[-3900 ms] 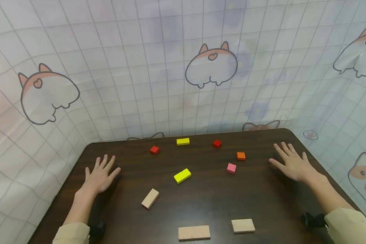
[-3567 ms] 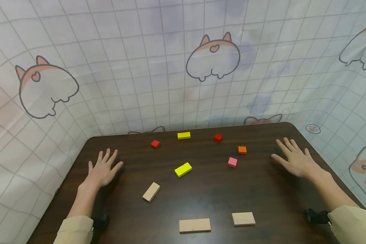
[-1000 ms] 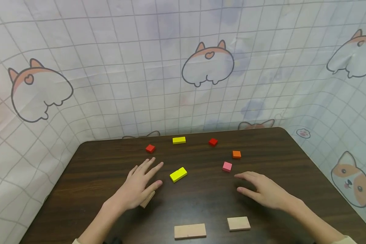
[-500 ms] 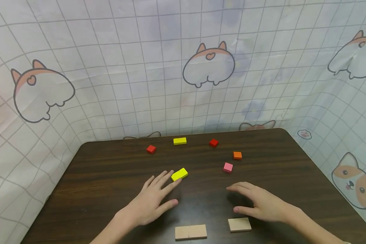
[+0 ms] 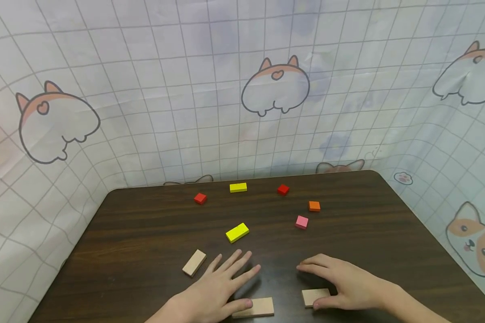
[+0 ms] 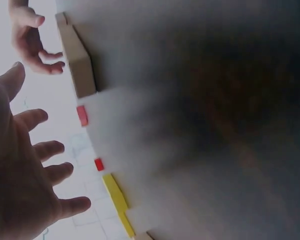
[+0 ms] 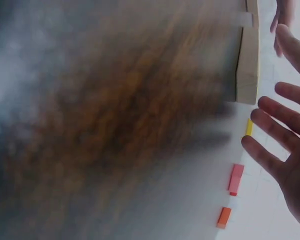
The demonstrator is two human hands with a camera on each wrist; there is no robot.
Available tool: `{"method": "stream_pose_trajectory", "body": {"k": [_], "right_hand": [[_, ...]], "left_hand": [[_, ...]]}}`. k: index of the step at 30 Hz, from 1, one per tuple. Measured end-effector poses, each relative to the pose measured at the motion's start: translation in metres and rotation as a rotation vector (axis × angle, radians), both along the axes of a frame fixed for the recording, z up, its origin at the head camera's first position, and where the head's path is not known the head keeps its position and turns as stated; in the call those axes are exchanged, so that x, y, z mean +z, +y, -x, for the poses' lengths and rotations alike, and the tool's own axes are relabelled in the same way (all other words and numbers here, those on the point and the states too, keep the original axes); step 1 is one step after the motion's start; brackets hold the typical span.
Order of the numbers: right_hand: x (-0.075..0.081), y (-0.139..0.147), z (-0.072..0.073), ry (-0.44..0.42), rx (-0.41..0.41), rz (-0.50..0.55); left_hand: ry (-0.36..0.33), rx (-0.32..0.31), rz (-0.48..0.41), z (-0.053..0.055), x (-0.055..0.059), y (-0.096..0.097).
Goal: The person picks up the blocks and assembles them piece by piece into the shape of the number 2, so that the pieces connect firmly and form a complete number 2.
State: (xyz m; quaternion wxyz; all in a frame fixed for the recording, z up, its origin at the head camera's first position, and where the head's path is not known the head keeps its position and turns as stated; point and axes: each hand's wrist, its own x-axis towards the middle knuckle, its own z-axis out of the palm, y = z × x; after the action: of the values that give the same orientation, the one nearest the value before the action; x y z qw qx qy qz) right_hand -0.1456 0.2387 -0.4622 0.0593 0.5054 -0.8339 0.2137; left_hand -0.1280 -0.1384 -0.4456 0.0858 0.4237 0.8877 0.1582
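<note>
In the head view my left hand (image 5: 216, 289) has its fingers spread above a long pale wooden block (image 5: 264, 306), whose left part the thumb side hides. My right hand (image 5: 347, 282) hovers with loosely bent fingers over a shorter wooden block (image 5: 313, 296), covering its right end. Whether its thumb touches that block, I cannot tell. Both wrist views show gaps between spread fingers and nothing held. Left of the left hand's fingertips lies a slanted wooden block (image 5: 194, 263). Beyond them is a yellow block (image 5: 237, 233).
Farther back on the dark wooden table (image 5: 145, 233) are a second yellow block (image 5: 238, 187), two red blocks, one left (image 5: 200, 198) and one right (image 5: 283, 189), an orange block (image 5: 314, 206) and a pink block (image 5: 302, 222). A patterned cloth (image 5: 178, 112) hangs behind the table.
Both hands have come inward from the table's sides, then back toward the near wooden blocks. The left hand has uncovered the slanted wooden block. The blocks stay in place.
</note>
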Motion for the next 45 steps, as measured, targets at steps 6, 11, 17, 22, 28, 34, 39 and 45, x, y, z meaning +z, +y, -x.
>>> {"method": "stream_pose_trajectory", "body": {"k": [6,11,17,22,28,34,39,45], "right_hand": [[-0.001,-0.002,-0.004,-0.040,0.016,-0.026],[-0.002,-0.003,-0.005,-0.061,0.046,-0.018],[-0.004,-0.004,-0.003,-0.088,0.075,-0.015],[-0.005,-0.005,-0.003,-0.085,0.085,-0.025],[-0.004,-0.006,-0.002,-0.073,0.088,-0.030],[-0.004,-0.007,-0.002,-0.040,0.097,-0.025],[-0.004,-0.007,-0.002,-0.061,0.098,-0.031],[-0.004,-0.007,-0.002,-0.077,0.091,-0.036]], "left_hand": [[0.011,-0.038,0.028,-0.006,-0.002,0.004],[-0.011,-0.048,0.038,-0.007,-0.005,0.006],[-0.076,-0.069,0.037,-0.007,-0.007,0.008],[-0.015,-0.105,0.074,-0.006,-0.008,0.010],[0.089,-0.151,0.045,-0.006,-0.010,0.011],[0.018,-0.153,0.000,-0.002,-0.011,0.011],[-0.021,-0.177,-0.042,-0.002,-0.012,0.013],[-0.087,-0.180,-0.091,0.004,-0.026,0.012]]}}
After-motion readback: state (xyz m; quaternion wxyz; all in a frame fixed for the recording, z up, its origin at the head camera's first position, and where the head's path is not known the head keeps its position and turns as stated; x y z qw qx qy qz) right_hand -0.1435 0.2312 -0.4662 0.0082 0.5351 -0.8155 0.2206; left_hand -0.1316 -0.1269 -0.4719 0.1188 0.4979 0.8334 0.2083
